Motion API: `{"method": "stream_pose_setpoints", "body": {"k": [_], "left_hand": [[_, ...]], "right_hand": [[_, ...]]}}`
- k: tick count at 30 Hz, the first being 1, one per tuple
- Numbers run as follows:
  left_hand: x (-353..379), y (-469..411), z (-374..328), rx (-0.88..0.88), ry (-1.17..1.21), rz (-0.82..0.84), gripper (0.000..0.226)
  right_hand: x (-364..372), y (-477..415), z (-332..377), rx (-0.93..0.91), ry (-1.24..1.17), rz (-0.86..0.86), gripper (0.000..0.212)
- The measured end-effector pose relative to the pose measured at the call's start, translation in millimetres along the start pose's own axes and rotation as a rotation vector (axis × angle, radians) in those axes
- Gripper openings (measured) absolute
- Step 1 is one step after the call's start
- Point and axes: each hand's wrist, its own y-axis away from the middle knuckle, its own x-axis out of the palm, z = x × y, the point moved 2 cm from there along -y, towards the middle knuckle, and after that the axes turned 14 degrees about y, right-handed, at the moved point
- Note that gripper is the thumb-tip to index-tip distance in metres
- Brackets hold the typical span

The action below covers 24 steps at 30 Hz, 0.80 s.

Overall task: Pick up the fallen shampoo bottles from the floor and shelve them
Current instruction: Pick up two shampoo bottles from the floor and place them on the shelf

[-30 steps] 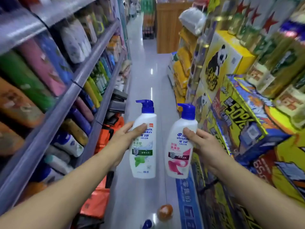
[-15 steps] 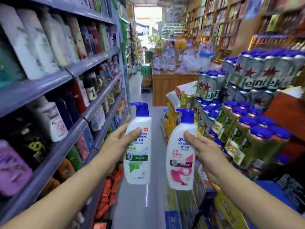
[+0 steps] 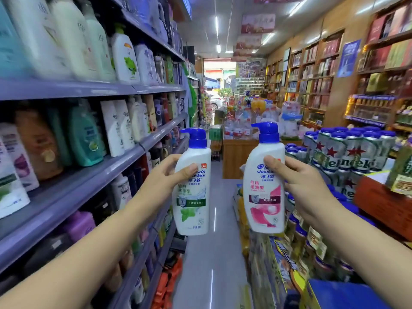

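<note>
I hold two white shampoo bottles with blue pump caps upright at chest height over the aisle. My left hand [image 3: 163,180] grips the green-label bottle [image 3: 192,197] from its left side, thumb across the front. My right hand [image 3: 299,184] grips the pink-label bottle [image 3: 265,197] from its right side. The two bottles stand apart, side by side. The grey shelf unit [image 3: 73,188] packed with bottles runs along my left, close to my left forearm.
Stacks of green beer cans [image 3: 347,157] and boxed goods [image 3: 283,266] line the right side of the aisle. The grey tiled floor [image 3: 211,264] runs ahead to a wooden counter [image 3: 236,157] with water bottles. Wooden wall shelves [image 3: 316,79] fill the far right.
The view has risen from the floor to the store's upper shelves and ceiling. Both hands keep their bottles and have raised them slightly, holding them further apart.
</note>
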Motion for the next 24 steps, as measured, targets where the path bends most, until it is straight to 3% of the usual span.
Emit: {"method": "stream_pose_setpoints", "body": {"k": [9,14,24], "left_hand": [[-41.9,8.6,-26.8,0.065,-0.004,-0.107,0.040],[-70.3,12.3,-40.0,0.105,-0.046,-0.172,0.050],[-124.9,30.0,-73.9,0.158,-0.187,-0.410,0.044]], "right_hand": [[54.3,-18.3,20.7,-0.054,0.015,0.007,0.037],[96.0,-31.5,24.6,-0.082,-0.024,0.037,0.038],[189.7,-67.7,31.0,-0.155,-0.189,0.291,0.040]]}}
